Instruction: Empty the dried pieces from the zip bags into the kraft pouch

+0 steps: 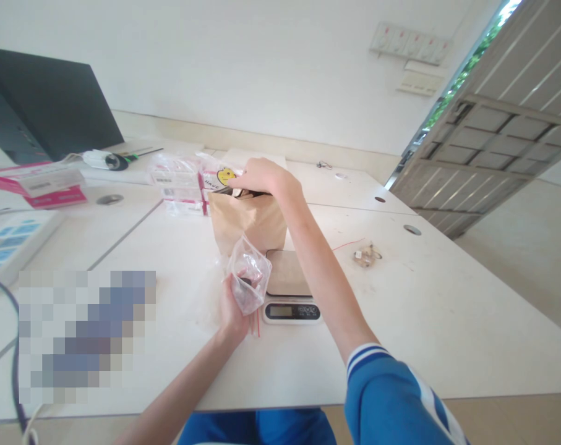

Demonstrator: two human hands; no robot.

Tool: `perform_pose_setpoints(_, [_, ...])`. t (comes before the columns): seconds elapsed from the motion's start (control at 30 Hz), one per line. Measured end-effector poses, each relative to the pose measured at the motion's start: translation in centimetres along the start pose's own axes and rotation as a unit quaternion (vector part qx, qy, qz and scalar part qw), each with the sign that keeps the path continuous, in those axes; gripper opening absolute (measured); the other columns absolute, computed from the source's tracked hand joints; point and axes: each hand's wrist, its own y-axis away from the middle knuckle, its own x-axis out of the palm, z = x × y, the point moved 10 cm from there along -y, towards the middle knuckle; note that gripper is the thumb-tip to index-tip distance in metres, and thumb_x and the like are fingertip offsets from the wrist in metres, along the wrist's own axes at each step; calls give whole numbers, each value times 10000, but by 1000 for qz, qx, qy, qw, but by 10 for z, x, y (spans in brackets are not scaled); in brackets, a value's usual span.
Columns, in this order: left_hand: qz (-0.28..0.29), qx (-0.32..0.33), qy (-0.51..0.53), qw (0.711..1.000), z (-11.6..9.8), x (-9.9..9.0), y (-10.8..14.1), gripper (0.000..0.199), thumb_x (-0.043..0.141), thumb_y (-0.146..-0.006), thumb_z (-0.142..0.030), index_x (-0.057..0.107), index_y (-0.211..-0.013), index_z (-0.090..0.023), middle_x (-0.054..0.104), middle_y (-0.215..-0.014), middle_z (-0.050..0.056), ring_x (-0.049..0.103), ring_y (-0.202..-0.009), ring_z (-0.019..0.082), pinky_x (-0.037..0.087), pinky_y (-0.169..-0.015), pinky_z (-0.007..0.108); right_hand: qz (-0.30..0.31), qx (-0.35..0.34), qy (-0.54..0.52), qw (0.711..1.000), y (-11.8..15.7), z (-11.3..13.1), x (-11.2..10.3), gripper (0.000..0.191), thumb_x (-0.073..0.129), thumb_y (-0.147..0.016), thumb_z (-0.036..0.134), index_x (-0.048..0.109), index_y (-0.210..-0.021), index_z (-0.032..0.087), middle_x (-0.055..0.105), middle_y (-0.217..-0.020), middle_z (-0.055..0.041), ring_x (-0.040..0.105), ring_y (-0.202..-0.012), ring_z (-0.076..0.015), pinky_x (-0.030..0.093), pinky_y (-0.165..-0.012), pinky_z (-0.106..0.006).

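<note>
My left hand is closed on a clear zip bag with its mouth spread wide. A small dark item shows inside it. At the top of a brown paper bag, my right hand reaches over the rim, its fingertips hidden by the opening. Dark and pale contents show just under that hand. A small digital scale sits right of the zip bag, partly covered by my right forearm. Red strips lie below the left hand.
Pink-and-white boxes in plastic stand left of the paper bag. Farther left are an open pink box, a monitor and a tray with blue pieces. A small clear packet lies on the right. Cables run along the left edge.
</note>
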Motion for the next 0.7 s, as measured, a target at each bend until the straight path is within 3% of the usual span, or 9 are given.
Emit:
perform_pose_setpoints(0.1, [2,-1,-1,1000,-1,1,1,233,380,-890,-206,597,-827,-149,647,-616,29,640,-520,137,477,-427,185,34,-5,43,998,0,7,5,317,645,-746,416,688,-869,128,695,-930,-169,653,-844,-284,455,-682,-339])
perform_pose_setpoints(0.2, [-1,-2,2,1000,-1,1,0,202,429,-880,-243,598,-820,-149,650,-632,29,642,-526,136,473,-429,179,43,-18,55,997,2,9,7,395,590,-785,453,686,-954,110,693,-972,-175,649,-884,-286,449,-697,-325])
perform_pose_setpoints(0.4, [0,-4,6,1000,1,-1,-3,254,384,-909,-252,597,-814,-151,653,-627,33,634,-520,131,476,-432,179,-90,-64,23,994,8,4,0,448,428,-892,508,668,-837,134,672,-798,-120,633,-821,-243,413,-690,-290])
perform_pose_setpoints(0.5, [-1,-4,8,1000,2,-2,-3,280,365,-919,-249,601,-804,-154,652,-629,36,635,-524,128,481,-442,176,-154,-65,10,986,14,0,-3,429,459,-874,555,629,-827,164,657,-783,-84,607,-778,-217,395,-682,-285])
perform_pose_setpoints(0.7, [5,-8,25,1000,3,-1,-4,247,408,-897,-258,602,-793,-148,638,-610,30,632,-518,130,484,-440,178,-181,-99,-49,977,21,1,-5,347,580,-812,535,556,-910,203,638,-816,-4,558,-744,-160,340,-645,-259])
